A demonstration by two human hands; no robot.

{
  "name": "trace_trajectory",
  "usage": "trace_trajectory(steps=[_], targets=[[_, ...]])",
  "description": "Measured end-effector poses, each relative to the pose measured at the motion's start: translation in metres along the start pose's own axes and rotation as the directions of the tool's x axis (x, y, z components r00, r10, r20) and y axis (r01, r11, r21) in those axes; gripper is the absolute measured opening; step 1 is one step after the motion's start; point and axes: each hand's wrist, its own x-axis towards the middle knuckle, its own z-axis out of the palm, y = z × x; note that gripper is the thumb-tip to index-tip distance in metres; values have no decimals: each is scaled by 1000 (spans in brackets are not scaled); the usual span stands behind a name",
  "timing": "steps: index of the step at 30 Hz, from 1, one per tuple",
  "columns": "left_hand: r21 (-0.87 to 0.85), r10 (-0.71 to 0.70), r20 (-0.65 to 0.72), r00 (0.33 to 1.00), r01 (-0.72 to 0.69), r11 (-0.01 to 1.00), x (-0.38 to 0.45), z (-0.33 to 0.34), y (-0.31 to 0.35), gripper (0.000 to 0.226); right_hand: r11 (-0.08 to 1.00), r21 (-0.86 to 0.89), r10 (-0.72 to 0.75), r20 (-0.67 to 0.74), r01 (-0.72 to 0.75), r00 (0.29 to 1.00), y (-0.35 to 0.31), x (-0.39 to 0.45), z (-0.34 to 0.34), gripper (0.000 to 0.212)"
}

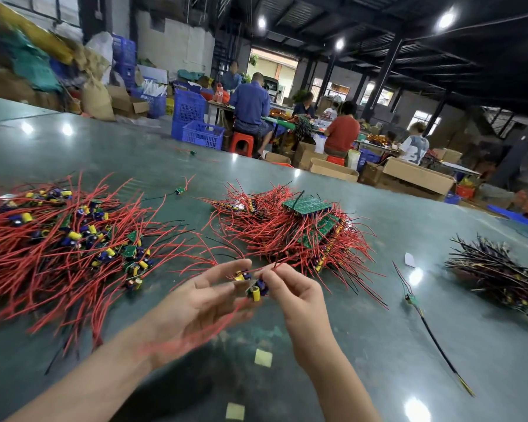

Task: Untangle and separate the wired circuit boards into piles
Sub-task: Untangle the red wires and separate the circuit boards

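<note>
Small green circuit board with yellow and purple capacitors and red leads [254, 288]: pinched between left hand [195, 303] and right hand [293, 292], above the grey-green tabletop [363, 345]. Tangled red-wired heap [61, 236] to the left; stacked red-wired pile [296, 233] just beyond the fingers. Best drawn apart slowly, leads [195, 336] trailing free under the left palm, no yanking.

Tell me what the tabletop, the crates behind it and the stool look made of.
Tabletop: a smooth, glossy green sheet, maybe laminate or coated board; it mirrors the ceiling lights.
Blue crates: moulded plastic, by the lattice walls and even colour.
Red stool: likely plastic too, one uniform shiny piece.
</note>
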Motion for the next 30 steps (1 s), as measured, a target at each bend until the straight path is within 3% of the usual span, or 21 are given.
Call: trace_trajectory(steps=[1, 3, 6, 10, 12, 14, 16, 20, 22, 26, 28, 30], targets=[[-48, -48, 33, 998, 50, 998, -1, 0, 1, 35, 998, -52, -27, 4, 27, 1000, -1, 1, -2, 16], [18, -159, 50, 986, 159, 987, -4, -3, 2, 42, 973, -211, -102, -27, 94, 994, -1, 2, -4, 14], [150, -183, 64, 981, 172, 974, -5, -8, -4, 42, 917, -378, -165, -74, 126, 983, 2, 2, -4, 10], [203, -157, 76, 985, 139, 969, -6, -5, -5, 26, 984, -176, -3, -119, -18, 993, -1, 1, -2, 16], [317, -126, 58, 990, 101, 943, -6, -1, -6, 32, 995, -21, 96, -125, -99, 987, 0, 1, -3, 18], [432, -51, 18, 999, 38, 901, -3, 3, -8, 32, 959, 195, 231, -116, -206, 966, 3, 1, -2, 12], [545, -7, 4, 1000, 3, 838, -2, 9, -9, 21, 916, 306, 310, -133, -258, 942, 6, 1, -1, 10], [642, -57, -42, 997, 71, 764, -5, 12, -11, 25, 972, 142, 219, -255, -187, 942, 8, 3, -3, 11], [656, -87, -83, 993, 121, 745, -5, 12, -15, 28, 968, 157, 233, -297, -194, 926, 7, 4, -7, 10], [726, 13, -126, 992, 83, 682, -3, 11, -16, 35, 948, 232, 295, -371, -219, 881, 6, 9, -17, 7], [664, 45, -68, 997, 11, 748, -4, 12, -13, 33, 859, 435, 424, -311, -270, 850, 6, 12, -20, 2], [502, 72, -38, 997, -43, 864, -6, 13, -8, 31, 642, 678, 585, -133, -357, 800, 5, 12, -16, 9]])
